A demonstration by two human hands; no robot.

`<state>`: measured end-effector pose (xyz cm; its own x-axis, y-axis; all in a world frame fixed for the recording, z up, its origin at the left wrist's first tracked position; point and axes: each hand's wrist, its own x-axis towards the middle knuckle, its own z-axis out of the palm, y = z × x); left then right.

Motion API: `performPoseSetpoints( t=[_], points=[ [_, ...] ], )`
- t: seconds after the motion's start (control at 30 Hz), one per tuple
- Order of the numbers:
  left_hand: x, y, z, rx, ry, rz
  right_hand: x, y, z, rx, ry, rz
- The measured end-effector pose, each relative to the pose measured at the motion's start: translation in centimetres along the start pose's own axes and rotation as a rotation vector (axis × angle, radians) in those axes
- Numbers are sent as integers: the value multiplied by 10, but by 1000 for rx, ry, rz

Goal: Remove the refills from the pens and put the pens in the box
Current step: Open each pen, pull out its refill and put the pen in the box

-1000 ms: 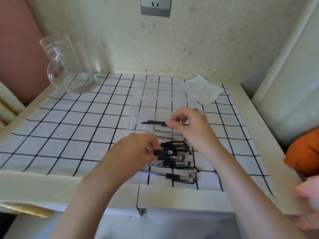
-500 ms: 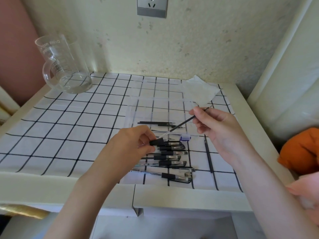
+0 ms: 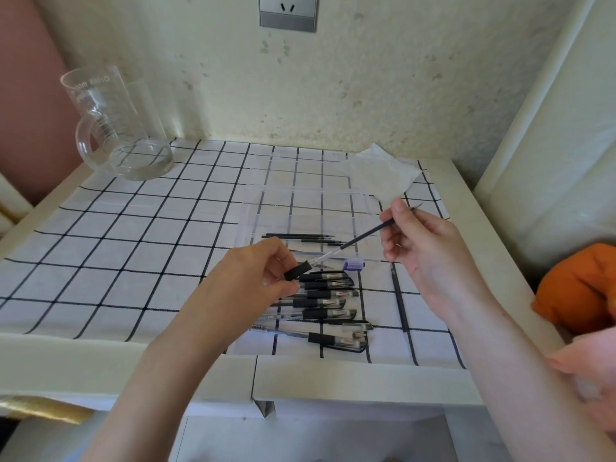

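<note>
The left hand point(image 3: 253, 281) pinches the black grip end of a clear-barrelled pen point(image 3: 297, 271), while the right hand point(image 3: 423, 241) grips a thin black refill point(image 3: 363, 235) between fingertips. The refill's long axis runs diagonally, low at the pen by the left hand and rising to the right, its tip poking out past the right fingers. Half a second ago less of the refill showed; now it is drawn further from the barrel. The transparent plastic box point(image 3: 310, 208) lies beyond and between the hands, with loose black refills point(image 3: 300, 236) inside. A row of black-capped pens point(image 3: 328, 301) lies on the checked counter point(image 3: 133, 248) just below the left hand.
</note>
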<state>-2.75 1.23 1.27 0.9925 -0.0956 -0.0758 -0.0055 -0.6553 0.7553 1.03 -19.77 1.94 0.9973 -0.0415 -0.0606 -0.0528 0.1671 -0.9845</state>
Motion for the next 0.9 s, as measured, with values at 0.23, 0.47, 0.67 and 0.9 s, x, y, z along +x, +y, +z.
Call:
performPoseSetpoints(
  t=[0.23,0.47,0.67,0.9],
  points=[
    [0,1,-1,-1,5,-11,0,1,1,13,-4,-9],
    [0,0,-1,19,15,-22,1,3,1,-7,-15,-13],
    [-1,1,-1,0,-3,-21,1,4,2,-5,2,-17],
    [-1,1,-3,0,-40,-13,2,6,1,12,-1,8]
  ],
)
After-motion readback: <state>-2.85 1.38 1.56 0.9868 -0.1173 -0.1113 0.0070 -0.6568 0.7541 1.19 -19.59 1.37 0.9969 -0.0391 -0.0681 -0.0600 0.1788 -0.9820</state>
